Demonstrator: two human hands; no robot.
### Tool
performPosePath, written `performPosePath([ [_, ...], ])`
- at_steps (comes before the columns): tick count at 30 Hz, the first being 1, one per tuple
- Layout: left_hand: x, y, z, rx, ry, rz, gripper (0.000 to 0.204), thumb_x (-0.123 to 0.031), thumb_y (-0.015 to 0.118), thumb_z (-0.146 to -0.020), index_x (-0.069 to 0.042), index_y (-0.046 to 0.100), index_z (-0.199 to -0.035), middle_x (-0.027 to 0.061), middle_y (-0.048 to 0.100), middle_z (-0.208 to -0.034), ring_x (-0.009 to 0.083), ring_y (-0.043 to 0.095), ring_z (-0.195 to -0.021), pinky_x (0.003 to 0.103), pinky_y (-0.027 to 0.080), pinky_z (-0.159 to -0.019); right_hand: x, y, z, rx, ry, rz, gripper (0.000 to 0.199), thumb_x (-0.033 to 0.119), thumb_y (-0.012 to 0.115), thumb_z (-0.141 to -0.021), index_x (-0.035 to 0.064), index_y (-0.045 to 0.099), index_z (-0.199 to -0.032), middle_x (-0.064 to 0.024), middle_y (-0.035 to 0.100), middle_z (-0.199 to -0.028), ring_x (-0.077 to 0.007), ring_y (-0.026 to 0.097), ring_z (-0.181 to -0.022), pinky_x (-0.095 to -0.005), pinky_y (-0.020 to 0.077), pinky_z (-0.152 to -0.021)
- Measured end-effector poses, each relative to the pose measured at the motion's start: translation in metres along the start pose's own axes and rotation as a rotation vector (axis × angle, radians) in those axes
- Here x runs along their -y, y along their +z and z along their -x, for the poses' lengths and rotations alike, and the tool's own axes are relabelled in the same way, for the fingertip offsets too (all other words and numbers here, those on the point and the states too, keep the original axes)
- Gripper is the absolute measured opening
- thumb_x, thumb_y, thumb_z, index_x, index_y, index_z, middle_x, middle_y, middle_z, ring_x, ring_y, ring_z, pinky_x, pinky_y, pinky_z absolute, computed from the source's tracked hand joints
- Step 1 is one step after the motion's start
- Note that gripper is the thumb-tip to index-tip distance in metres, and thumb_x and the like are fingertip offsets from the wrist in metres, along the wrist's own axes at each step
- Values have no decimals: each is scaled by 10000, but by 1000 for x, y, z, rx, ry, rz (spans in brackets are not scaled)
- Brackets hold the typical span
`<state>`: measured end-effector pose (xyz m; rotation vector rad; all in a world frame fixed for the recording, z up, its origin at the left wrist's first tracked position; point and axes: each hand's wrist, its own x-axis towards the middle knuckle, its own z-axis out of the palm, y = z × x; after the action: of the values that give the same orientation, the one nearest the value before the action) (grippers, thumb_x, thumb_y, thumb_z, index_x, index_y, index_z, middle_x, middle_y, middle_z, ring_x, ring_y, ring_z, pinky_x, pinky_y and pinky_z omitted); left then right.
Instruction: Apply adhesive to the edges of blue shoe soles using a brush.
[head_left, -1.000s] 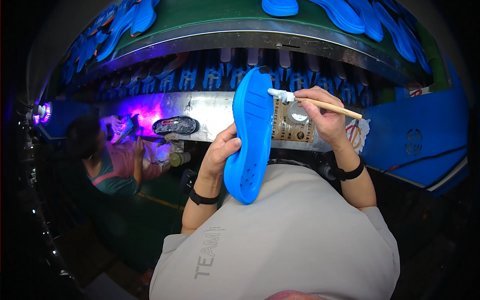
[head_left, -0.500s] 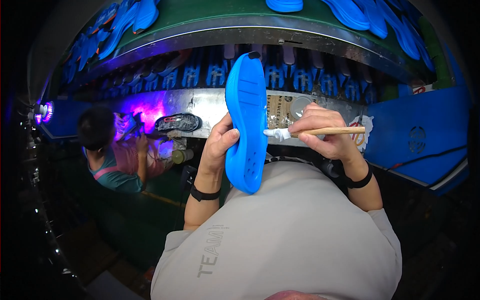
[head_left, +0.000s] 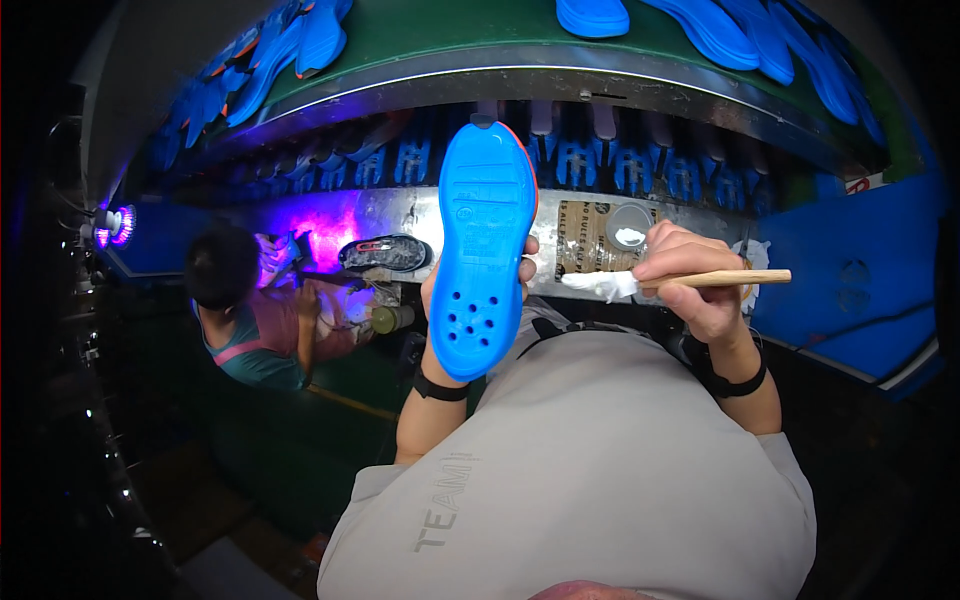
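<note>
Bench edge [head_left: 545, 283] behind | left hand [head_left: 527, 270] grips sole [head_left: 480, 245] | right hand [head_left: 692, 278] grips brush [head_left: 622, 286] | gap between

Soles on a green shelf, violet glow below

Blue soles [head_left: 710, 35] lie on a green shelf [head_left: 450, 50] with a metal edge, grouped toward its left and right ends. Beneath it runs a row of blue and dark fixtures [head_left: 633, 170]. On the metal counter [head_left: 400, 208], a dark shoe [head_left: 384, 253] rests near a patch of violet light, and a brown printed sheet [head_left: 580, 235] lies farther right. At left, a co-worker [head_left: 245, 345] in teal and pink leans close to the counter, between a lit lamp [head_left: 122, 227] and an olive cylindrical container [head_left: 393, 318]. A blue cabinet [head_left: 830, 290] stands at right.
</note>
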<state>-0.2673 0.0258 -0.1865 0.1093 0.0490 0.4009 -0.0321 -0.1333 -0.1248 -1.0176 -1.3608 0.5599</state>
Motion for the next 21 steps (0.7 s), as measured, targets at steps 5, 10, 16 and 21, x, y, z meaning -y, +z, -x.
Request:
performPosePath([
  [5, -8, -26, -7, 213, 32, 145, 660, -357, 519, -1050, 95, 344, -1499, 294, 464, -1392, 317, 598, -1060, 366, 546, -769, -5, -5, 8, -63, 47, -35, 268, 178, 691, -873, -47, 747, -1008, -117, 714, -780, -194, 610, -725, -358, 448, -759],
  [10, -20, -22, -13, 260, 34, 124, 658, -340, 508, -1052, 81, 323, -1522, 276, 464, -1415, 343, 604, -1080, 392, 565, -795, -6, -3, 14, -99, 131, -37, 228, 136, 684, -874, -45, 743, -999, -106, 696, -763, -191, 600, -719, -345, 453, -741],
  [16, -59, 48, -85, 110, 135, -517, 656, -369, 296, -1088, 73, 266, -1570, 315, 421, -1535, 419, 588, -1270, 481, 547, -1030, -12, -4, 33, -188, 150, 13, 196, 105, 662, -859, -38, 727, -976, -101, 663, -779, -200, 576, -713, -332, 448, -696],
  [21, -135, 73, -212, 172, 538, -673, 429, -224, 426, -1096, 86, 528, -1375, 238, 652, -1290, 340, 686, -1114, 431, 565, -985, -17, -1, 40, -178, 115, 25, 254, 199, 670, -929, -43, 702, -1000, -83, 616, -766, -185, 551, -722, -338, 422, -718],
])
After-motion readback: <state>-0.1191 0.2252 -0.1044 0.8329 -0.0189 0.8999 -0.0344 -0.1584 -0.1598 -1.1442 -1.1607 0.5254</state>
